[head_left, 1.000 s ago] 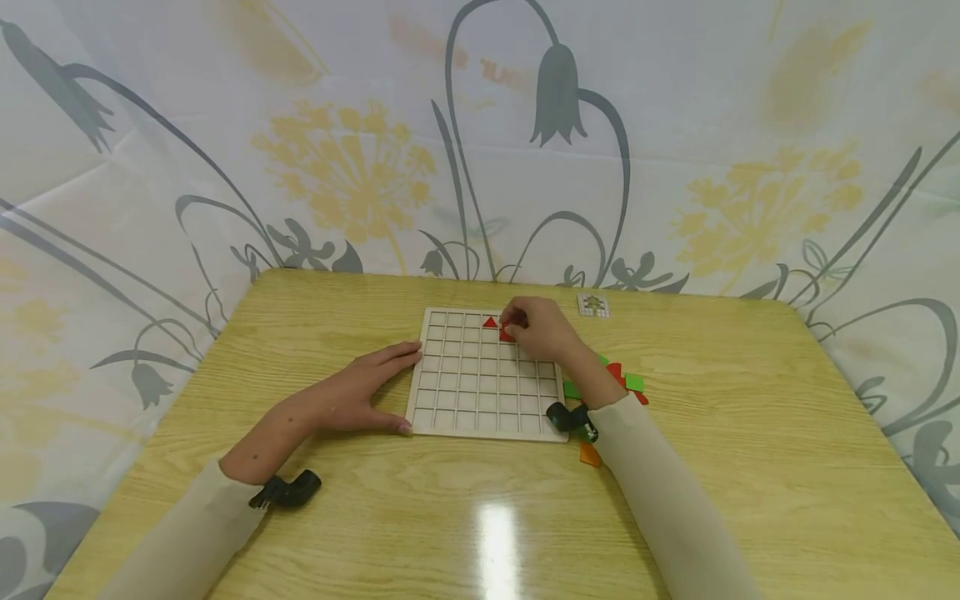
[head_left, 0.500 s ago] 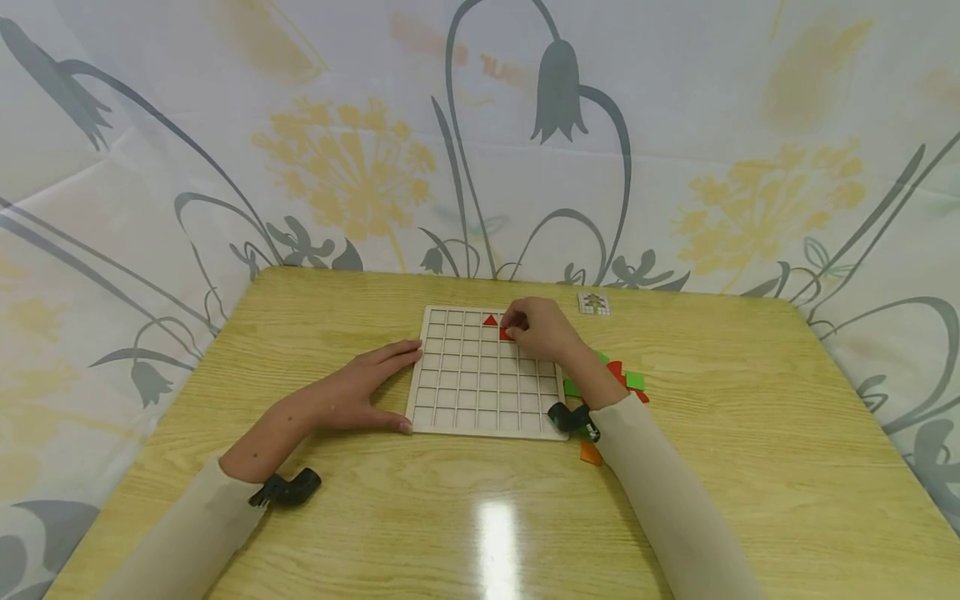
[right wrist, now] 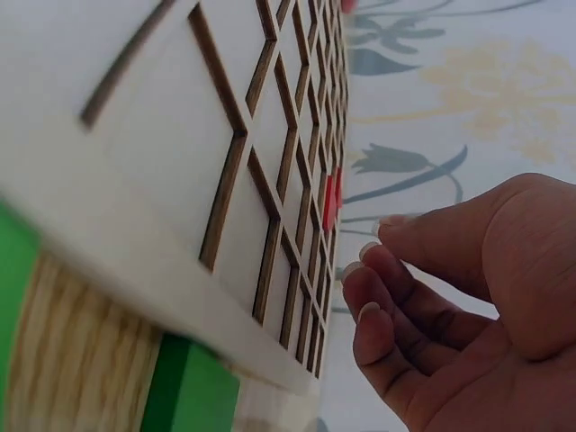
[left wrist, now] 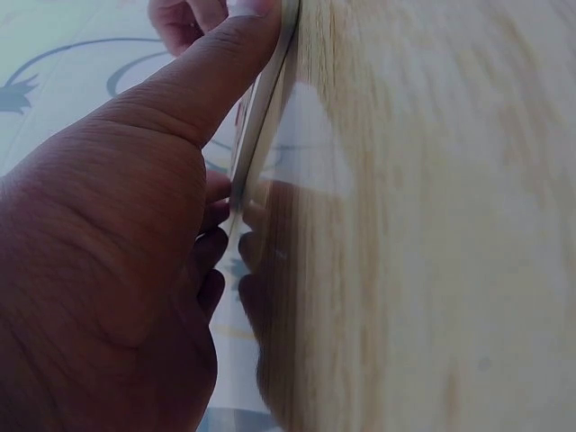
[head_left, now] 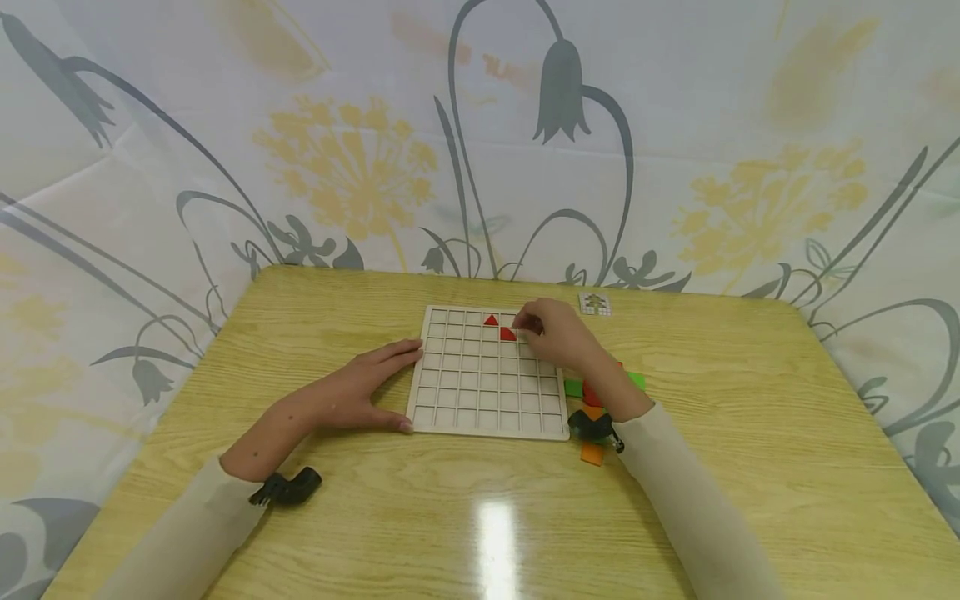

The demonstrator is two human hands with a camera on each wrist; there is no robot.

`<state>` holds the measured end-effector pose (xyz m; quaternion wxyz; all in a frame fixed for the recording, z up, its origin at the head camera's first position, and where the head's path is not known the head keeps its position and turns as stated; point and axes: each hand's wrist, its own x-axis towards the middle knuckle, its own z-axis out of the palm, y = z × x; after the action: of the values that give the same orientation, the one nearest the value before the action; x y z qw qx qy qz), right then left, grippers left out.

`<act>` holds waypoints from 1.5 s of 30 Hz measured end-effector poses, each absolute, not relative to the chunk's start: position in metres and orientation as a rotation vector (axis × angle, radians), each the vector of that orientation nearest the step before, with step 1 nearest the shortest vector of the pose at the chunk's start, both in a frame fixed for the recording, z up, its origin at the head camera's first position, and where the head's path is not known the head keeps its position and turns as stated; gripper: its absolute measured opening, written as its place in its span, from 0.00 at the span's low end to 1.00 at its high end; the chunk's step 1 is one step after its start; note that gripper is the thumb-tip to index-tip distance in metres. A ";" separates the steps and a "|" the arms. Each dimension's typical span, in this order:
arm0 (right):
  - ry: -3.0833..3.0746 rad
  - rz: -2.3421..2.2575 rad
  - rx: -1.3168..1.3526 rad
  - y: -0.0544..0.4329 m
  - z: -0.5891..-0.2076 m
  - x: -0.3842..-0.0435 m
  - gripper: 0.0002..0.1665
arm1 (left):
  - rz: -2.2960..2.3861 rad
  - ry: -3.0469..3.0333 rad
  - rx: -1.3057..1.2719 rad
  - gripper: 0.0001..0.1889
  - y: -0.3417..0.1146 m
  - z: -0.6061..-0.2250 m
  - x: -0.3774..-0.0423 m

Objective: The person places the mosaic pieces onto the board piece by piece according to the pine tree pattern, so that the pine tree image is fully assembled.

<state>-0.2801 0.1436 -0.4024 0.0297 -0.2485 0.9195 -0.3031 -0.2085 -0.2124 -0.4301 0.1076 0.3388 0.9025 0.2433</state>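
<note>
A pale wooden grid board (head_left: 470,380) lies on the table. My left hand (head_left: 356,392) rests against its left edge, thumb near the front corner and straight fingers farther back; the left wrist view shows the thumb (left wrist: 202,81) along the board's side. A red triangle (head_left: 491,320) sits in a cell of the back row, and a red piece with a curved edge (head_left: 507,334) lies in the second row, diagonally beside it. Just right of that piece, my right hand (head_left: 561,335) hovers over the board. Its fingers (right wrist: 389,337) are loosely bent with nothing between them.
Green, red and orange pieces lie right of the board, partly hidden by my right forearm; an orange piece (head_left: 592,453) and a green piece (head_left: 573,388) show. A small patterned card (head_left: 595,303) lies behind the board. A flower-printed cloth (head_left: 660,125) hangs behind the table.
My right hand has let go of the red curved-edge piece and moved slightly right, leaving it in its cell. My left hand has stayed at the board's edge.
</note>
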 end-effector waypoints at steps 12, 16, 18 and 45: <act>2.870 -0.864 -0.771 0.177 -0.402 -0.266 0.11 | 0.694 2.667 0.991 0.58 -0.213 -0.430 -0.209; 2.876 -0.857 -0.815 0.189 -0.405 -0.261 0.11 | 0.692 2.665 0.986 0.58 -0.213 -0.431 -0.209; 2.880 -0.844 -0.823 0.195 -0.407 -0.259 0.10 | 0.694 2.666 0.988 0.58 -0.213 -0.431 -0.209; 2.906 -0.752 -0.803 0.227 -0.411 -0.238 0.07 | 0.709 2.665 0.970 0.58 -0.212 -0.429 -0.207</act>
<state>-0.2379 0.2273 -0.4113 0.0170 -0.2585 0.9351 -0.2419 -0.2065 -0.2120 -0.4294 0.1089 0.3299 0.9062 0.2410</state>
